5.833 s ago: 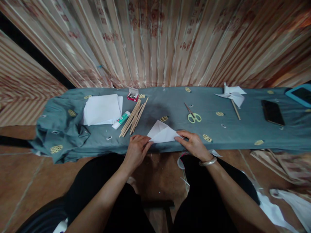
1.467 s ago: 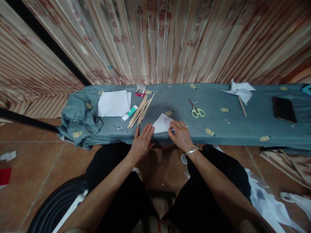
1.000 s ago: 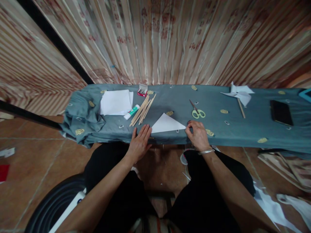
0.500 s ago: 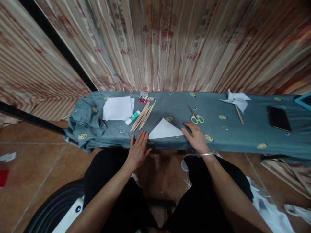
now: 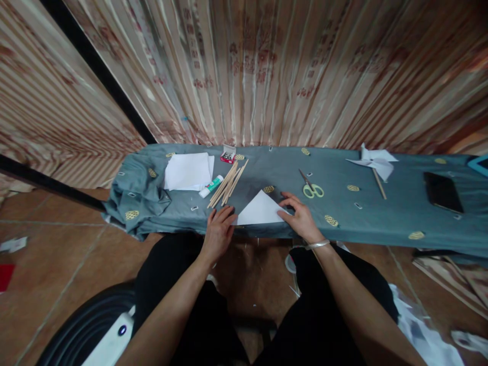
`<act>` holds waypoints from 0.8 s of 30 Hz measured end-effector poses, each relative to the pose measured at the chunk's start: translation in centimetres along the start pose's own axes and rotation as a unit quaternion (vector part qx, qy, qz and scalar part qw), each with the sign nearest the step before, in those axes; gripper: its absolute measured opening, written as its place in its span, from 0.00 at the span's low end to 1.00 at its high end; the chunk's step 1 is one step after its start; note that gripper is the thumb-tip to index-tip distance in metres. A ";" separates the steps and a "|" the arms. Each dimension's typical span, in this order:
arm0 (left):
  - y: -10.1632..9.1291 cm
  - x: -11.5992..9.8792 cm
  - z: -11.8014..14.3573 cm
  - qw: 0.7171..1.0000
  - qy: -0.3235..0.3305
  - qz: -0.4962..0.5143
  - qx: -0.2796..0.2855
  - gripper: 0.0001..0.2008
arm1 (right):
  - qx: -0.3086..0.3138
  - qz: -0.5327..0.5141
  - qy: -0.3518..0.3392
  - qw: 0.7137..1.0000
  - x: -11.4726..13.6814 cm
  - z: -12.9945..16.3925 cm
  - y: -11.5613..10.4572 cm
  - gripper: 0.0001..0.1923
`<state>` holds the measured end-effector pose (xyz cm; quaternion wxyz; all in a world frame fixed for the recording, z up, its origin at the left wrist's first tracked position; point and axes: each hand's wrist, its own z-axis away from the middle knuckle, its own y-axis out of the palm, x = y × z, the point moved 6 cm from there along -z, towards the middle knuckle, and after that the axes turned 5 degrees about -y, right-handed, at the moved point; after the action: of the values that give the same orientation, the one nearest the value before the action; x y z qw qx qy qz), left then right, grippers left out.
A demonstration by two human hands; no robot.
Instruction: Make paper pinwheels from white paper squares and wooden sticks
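Along the near edge of the table (image 5: 381,223), at its middle, I see the folded paper triangle (image 5: 260,211) lying flat on the grey cloth. My left hand (image 5: 218,231) lies with fingers loosely spread, fingertips touching the triangle's left corner; my right hand (image 5: 301,217) rests flat, fingers together, on its right corner. Neither hand pinches anything. Risk one, as I judge it: the sheet sits right at the near edge, so an uneven press could slide it off toward the lap. Risk two: the cloth is loose and bunched at the table's left end, and a dragging palm may wrinkle it and skew a crease. The wooden sticks (image 5: 227,184) lie just beyond the left hand, the scissors (image 5: 311,187) beyond the right; a careless sweep could scatter the sticks.
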<state>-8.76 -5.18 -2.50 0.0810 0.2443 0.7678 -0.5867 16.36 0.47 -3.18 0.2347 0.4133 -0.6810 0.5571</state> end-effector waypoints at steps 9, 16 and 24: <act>0.2 0.8 -0.4 0.944 -0.114 0.311 -0.004 0.18 | -0.038 -0.200 0.047 0.978 0.4 -0.7 -1.1 0.08; 0.5 2.0 -2.0 0.806 -0.288 0.517 -0.015 0.33 | -0.027 -0.236 0.024 0.971 2.6 -1.2 -1.7 0.07; 0.3 0.4 -3.8 0.809 -0.301 0.488 0.129 0.20 | -0.034 -0.261 -0.007 0.965 4.7 -1.6 -2.5 0.06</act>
<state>-8.38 -1.48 -1.76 0.5518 0.4059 0.4018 -0.6077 15.59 0.52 2.38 0.3814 0.5722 -0.5698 0.4499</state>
